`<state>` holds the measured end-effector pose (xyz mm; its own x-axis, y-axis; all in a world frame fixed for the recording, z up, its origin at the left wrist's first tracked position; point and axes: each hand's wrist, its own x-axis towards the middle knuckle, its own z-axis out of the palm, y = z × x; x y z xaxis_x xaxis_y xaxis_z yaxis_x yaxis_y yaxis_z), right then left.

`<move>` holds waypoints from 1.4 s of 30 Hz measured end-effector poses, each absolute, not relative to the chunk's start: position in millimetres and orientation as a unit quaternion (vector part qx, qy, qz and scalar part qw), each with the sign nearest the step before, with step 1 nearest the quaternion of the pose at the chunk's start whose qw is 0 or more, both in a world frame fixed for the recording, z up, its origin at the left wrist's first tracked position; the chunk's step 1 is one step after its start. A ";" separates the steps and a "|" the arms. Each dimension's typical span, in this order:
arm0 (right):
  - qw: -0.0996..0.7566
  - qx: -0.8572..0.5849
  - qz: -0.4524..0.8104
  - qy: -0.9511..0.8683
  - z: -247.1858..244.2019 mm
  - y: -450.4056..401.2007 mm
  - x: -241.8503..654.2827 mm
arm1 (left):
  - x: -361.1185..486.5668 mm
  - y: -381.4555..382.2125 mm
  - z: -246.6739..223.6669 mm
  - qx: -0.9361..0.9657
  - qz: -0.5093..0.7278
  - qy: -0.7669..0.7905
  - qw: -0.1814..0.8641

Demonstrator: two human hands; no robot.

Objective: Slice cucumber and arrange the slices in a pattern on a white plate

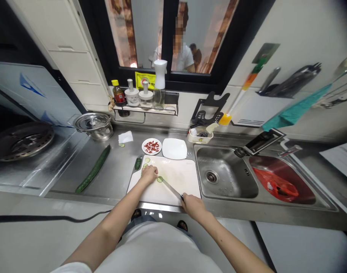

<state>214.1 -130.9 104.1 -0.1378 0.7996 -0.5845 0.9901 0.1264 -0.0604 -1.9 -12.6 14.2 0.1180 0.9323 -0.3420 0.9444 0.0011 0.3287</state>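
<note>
On the white cutting board point(187, 180), my left hand point(149, 174) is closed, fingers bent down; what they hold, if anything, is hidden. My right hand point(194, 206) grips the handle of a knife point(172, 188) whose blade points up and left across the board. At the blade's tip, just right of my left fingertips, lies a cucumber slice point(160, 179). More thin slices point(147, 160) lie behind my left hand. A short dark green cucumber end piece point(138, 163) sits at the board's upper left corner.
A whole cucumber point(93, 170) lies on the counter to the left, near a lidded pot point(95, 125). Behind the board stand a plate of red pieces point(152, 146) and a white plate point(174, 148). To the right is a sink point(227, 172) holding a red bag point(278, 185) in its far basin.
</note>
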 end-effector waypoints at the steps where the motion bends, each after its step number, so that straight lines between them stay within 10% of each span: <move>1: 0.212 0.621 -0.224 0.721 104.6 -130.5 213.8 | -2.0 -12.7 13.9 0.707 -0.012 0.663 0.243; 42: 0.232 0.593 -0.210 0.742 111.4 -114.9 219.9 | -1.7 -10.7 15.7 0.704 -0.014 0.665 0.248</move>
